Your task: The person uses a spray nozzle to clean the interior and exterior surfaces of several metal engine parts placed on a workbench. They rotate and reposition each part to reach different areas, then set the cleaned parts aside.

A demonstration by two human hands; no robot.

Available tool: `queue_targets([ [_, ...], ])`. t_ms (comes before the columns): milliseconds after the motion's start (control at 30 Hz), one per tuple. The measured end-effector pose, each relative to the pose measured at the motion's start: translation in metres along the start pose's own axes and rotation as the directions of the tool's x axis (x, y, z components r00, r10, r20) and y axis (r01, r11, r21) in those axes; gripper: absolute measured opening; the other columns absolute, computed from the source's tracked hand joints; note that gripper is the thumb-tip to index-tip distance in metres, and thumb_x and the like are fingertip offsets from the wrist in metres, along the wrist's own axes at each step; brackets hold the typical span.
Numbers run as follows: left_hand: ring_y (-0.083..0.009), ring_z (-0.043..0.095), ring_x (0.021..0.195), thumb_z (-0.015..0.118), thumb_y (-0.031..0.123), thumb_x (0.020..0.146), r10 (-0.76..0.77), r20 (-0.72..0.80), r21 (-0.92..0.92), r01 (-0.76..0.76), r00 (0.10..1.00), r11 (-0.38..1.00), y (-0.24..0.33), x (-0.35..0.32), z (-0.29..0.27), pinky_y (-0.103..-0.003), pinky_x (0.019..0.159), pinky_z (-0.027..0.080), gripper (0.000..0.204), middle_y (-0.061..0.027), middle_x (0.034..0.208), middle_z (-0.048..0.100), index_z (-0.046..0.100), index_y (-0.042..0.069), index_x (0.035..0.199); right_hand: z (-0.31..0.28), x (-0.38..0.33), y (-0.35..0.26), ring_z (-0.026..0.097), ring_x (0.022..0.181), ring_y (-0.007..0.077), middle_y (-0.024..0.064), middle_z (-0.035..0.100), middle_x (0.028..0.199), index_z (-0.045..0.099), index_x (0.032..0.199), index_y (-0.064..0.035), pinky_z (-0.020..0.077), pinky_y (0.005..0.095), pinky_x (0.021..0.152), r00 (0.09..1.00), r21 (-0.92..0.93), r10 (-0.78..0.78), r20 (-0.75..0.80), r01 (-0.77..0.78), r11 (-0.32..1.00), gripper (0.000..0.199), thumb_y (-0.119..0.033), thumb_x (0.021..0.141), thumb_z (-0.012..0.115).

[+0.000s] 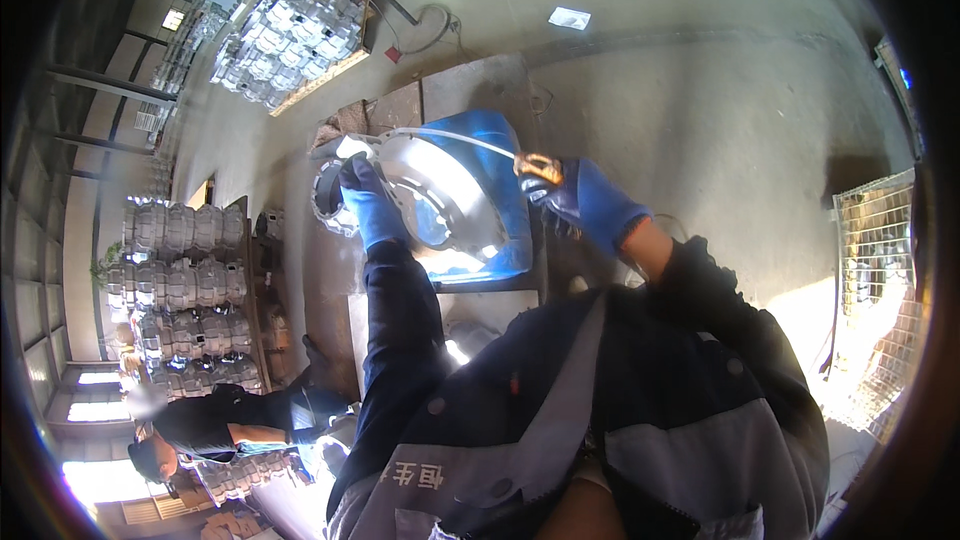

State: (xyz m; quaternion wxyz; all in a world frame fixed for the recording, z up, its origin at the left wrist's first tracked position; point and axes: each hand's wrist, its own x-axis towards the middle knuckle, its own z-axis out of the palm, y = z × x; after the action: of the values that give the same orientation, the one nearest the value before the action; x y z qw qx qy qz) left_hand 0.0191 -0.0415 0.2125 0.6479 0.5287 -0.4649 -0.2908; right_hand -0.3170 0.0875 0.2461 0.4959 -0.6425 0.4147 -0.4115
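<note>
A silvery cast-metal housing (pixel 476 178) with a wide round opening lies on a blue sheet or pad (pixel 512 230). My left hand (pixel 370 202), in a blue glove with dark fingers, is closed over the housing's left side, beside a toothed-looking ring flange (pixel 328 198). In my right hand (pixel 572 192), gloved the same way, is the orange handle (pixel 540 170) of a long thin metal tool (pixel 458 137), which looks like a file. Its shaft reaches left across the far edge of the housing; glare hides whether the tip touches the metal.
The work sits on a brown-grey table (pixel 470 85). Stacked castings (pixel 290 40) stand on a pallet at far left, with more stacks (pixel 185 260) at left. A person in dark clothes (pixel 235 420) works at lower left. A wire-mesh cage (pixel 875 270) stands at right.
</note>
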Motion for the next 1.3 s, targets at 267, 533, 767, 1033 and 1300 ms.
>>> queue_targets([
  [267, -0.0135, 0.058, 0.078, 0.051, 0.025, 0.097, 0.059, -0.036, 0.23, -0.049, 0.998, 0.972, -0.022, 0.02, -0.011, -0.027, 0.066, 0.048, 0.028, -0.0055, 0.096, 0.064, 0.06, 0.002, 0.11, 0.009, 0.022, 0.006, 0.061, 0.068, 0.0112, 0.0065, 0.068, 0.088, 0.063, 0.121, -0.0059, 0.0518, 0.0271, 0.06, 0.982, 0.026, 0.188, 0.004, -0.188, 0.982, 0.032, -0.022, 0.093, 0.064],
  [533, -0.0159, 0.058, 0.087, 0.052, 0.027, 0.1, -0.01, -0.023, 0.132, 0.013, 1.0, 0.991, 0.002, 0.004, -0.001, -0.031, 0.077, 0.048, 0.032, -0.0054, 0.105, 0.065, 0.059, 0.002, 0.118, 0.01, 0.035, 0.005, 0.065, 0.075, 0.0238, 0.016, 0.069, 0.085, 0.065, 0.112, -0.004, 0.0518, 0.0344, 0.072, 0.957, 0.008, 0.29, 0.024, -0.29, 0.957, 0.049, -0.049, 0.091, 0.06],
  [767, -0.0147, 0.059, 0.089, 0.051, 0.025, 0.101, 0.042, -0.041, 0.146, -0.035, 0.998, 0.989, -0.004, 0.005, -0.003, -0.03, 0.079, 0.047, 0.029, -0.0041, 0.106, 0.066, 0.062, 0.003, 0.117, 0.017, 0.043, -0.002, 0.059, 0.066, 0.0153, 0.0114, 0.069, 0.082, 0.066, 0.116, -0.007, 0.0515, 0.0325, 0.069, 0.971, -0.027, 0.237, -0.016, -0.237, 0.971, 0.035, -0.033, 0.092, 0.065],
  [1033, -0.0128, 0.057, 0.078, 0.053, 0.025, 0.096, 0.081, -0.037, 0.103, -0.077, 0.996, 0.992, -0.026, 0.025, -0.015, -0.028, 0.067, 0.047, 0.028, -0.0032, 0.094, 0.064, 0.059, 0.002, 0.111, 0.012, 0.047, -0.028, 0.055, 0.05, 0.0109, 0.0039, 0.062, 0.072, 0.061, 0.127, -0.0139, 0.0477, 0.0283, 0.048, 0.938, -0.007, 0.33, 0.106, -0.331, 0.943, 0.041, -0.038, 0.093, 0.063],
  [1300, -0.0133, 0.057, 0.078, 0.05, 0.026, 0.096, 0.098, -0.027, 0.149, -0.093, 0.995, 0.984, -0.026, 0.023, -0.01, -0.029, 0.067, 0.048, 0.028, -0.0041, 0.093, 0.064, 0.061, 0.002, 0.106, 0.004, 0.056, -0.012, 0.056, 0.059, 0.0098, 0.0031, 0.064, 0.079, 0.061, 0.127, -0.012, 0.0498, 0.0271, 0.055, 0.954, -0.051, 0.285, 0.099, -0.281, 0.958, 0.039, -0.033, 0.095, 0.062],
])
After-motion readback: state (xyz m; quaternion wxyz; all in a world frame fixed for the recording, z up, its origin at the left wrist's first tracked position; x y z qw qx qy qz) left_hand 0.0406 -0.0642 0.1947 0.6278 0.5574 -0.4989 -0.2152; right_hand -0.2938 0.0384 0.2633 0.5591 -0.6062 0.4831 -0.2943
